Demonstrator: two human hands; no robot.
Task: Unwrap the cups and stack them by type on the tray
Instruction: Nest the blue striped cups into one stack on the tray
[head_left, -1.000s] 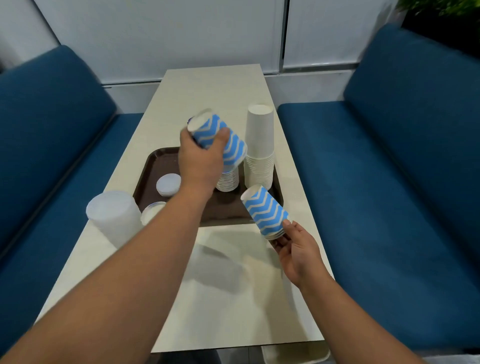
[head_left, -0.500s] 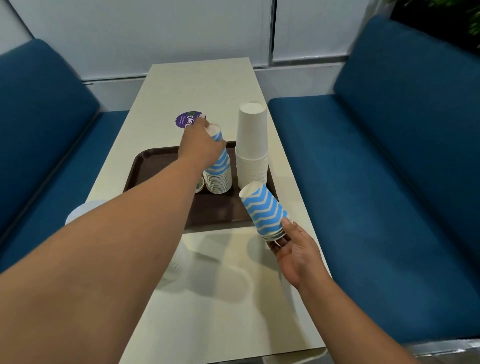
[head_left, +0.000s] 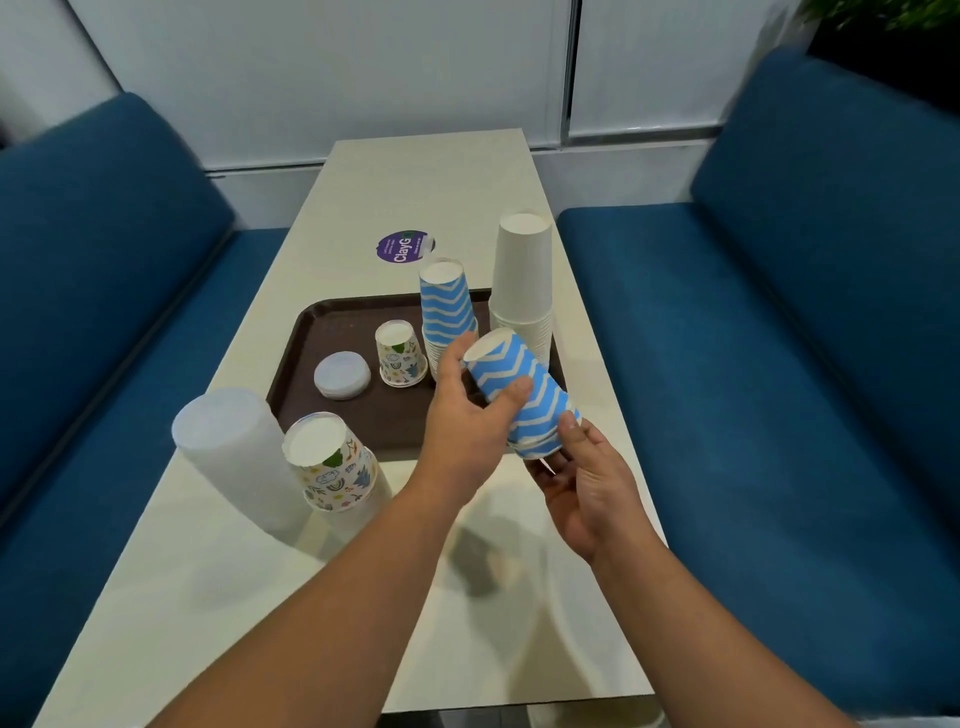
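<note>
- left hand back from blue zigzag stack, now gripping top of zigzag cups
- right hand pinches their rims
- next batch heads to tray beyond grip

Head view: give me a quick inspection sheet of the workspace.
Surface: beige table, brown tray on it.
Job's things: on tray, blue stack, white stack, small printed cup, lids; off tray, printed stack, wrapped stack.
Clutter: purple sticker.
Hands: left hand and right hand both hold blue cups.
Cables: nothing seen.
Surroundings: blue benches, white wall.
</note>
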